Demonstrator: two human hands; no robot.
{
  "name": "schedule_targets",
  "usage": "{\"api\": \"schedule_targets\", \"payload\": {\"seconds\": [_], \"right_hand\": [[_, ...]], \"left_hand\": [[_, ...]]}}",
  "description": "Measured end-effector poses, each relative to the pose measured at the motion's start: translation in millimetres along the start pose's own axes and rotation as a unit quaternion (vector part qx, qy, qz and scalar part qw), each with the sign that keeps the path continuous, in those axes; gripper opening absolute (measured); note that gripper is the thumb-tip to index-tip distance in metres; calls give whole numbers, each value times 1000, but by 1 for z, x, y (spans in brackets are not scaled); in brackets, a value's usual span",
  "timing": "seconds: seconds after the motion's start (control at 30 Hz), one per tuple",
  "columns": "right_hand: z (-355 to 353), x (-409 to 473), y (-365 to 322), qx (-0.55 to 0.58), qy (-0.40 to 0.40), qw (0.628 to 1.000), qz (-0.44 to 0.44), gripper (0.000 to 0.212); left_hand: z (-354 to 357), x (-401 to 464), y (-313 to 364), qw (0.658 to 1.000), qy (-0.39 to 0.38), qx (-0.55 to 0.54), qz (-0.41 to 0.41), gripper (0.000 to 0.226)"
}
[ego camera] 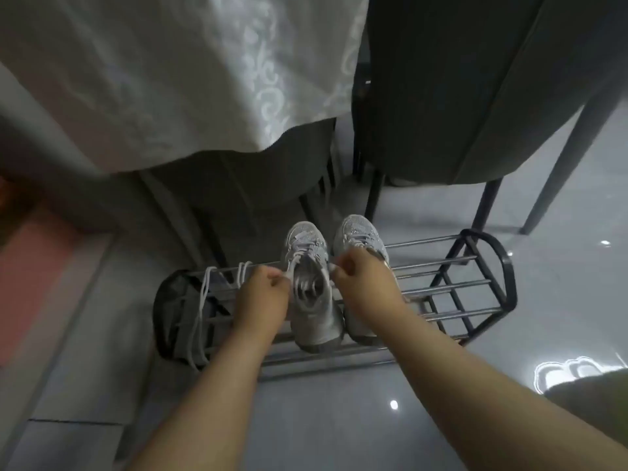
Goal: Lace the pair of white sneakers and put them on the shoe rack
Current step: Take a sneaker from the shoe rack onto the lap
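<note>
Two white sneakers stand side by side on top of a low black metal shoe rack (475,263), toes pointing away from me. The left sneaker (311,290) lies between my hands. My left hand (261,294) pinches a lace end at its left side. My right hand (363,283) pinches the other lace end at its right side and covers part of the right sneaker (356,236). A loose white lace (204,300) hangs over the rack's left end.
A table with a white patterned cloth (170,79) hangs over the area behind the rack. A dark chair (458,113) with thin black legs stands at the back right. A pink mat (30,273) lies at the left. Glossy grey floor tiles surround the rack.
</note>
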State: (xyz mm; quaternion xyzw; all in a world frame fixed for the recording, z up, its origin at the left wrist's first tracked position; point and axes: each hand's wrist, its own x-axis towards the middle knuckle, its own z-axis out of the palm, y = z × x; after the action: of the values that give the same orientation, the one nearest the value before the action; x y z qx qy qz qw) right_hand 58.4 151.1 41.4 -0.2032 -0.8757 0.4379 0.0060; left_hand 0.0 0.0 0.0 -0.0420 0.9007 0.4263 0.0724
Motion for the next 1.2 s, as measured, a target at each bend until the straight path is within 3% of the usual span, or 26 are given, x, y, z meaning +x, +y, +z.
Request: {"api": "schedule_targets", "payload": {"seconds": [0.03,0.3,0.5,0.63,0.8,0.97,1.2], "right_hand": [[6,3,0,-14,9,1000,-15,17],[39,37,-6,-116,39,989,-88,42],[41,44,-7,-266,-10,960,-82,30],[43,47,-5,-295,-17,953,-71,24],[43,50,-7,-316,-52,946,-50,27],[46,36,1,-247,60,963,-92,20],[21,-28,-9,-124,161,964,-168,29]], "left_hand": [[2,4,-3,1000,0,6,15,5],[21,34,-14,994,34,70,75,34],[24,44,-12,979,44,153,127,42],[24,50,-13,964,47,214,149,44],[26,45,-14,959,75,203,181,45],[11,23,-2,955,103,184,209,45],[-28,-40,16,936,158,172,262,34]]}}
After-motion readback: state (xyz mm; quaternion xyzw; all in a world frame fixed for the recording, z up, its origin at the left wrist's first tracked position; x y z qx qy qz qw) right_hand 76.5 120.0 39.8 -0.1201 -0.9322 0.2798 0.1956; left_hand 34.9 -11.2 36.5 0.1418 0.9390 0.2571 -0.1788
